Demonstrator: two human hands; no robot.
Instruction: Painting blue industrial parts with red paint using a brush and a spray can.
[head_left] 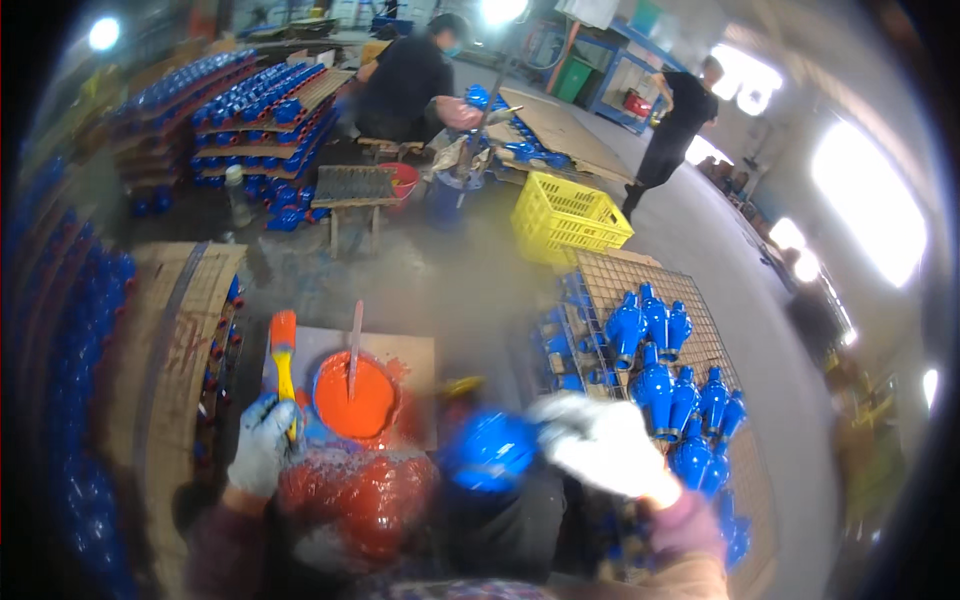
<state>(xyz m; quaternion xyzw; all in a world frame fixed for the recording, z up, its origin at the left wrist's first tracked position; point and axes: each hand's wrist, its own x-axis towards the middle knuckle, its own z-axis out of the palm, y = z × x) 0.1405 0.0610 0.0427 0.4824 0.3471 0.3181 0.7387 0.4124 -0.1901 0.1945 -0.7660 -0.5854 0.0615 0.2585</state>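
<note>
My left hand [262, 445], in a pale, paint-marked glove, is closed round the yellow handle of a paintbrush [284, 372] held bristles up, with orange paint on them. Just right of the brush sits an open round tub of orange paint [340, 420], a flat stick [355, 345] standing in it. In front of my body is a rounded, glossy blue part [490, 450], smeared by motion. My right hand [600, 440], in a white glove, is right beside that part. Its fingers are too blurred to show whether they grip it.
Several blue parts [655, 390] stand on a wire rack [710, 345] at right. A yellow crate [565, 220] lies beyond it. Cardboard-layered stacks [165, 330] of blue parts line the left. One person [405, 85] sits at the back; another [685, 120] stands at far right.
</note>
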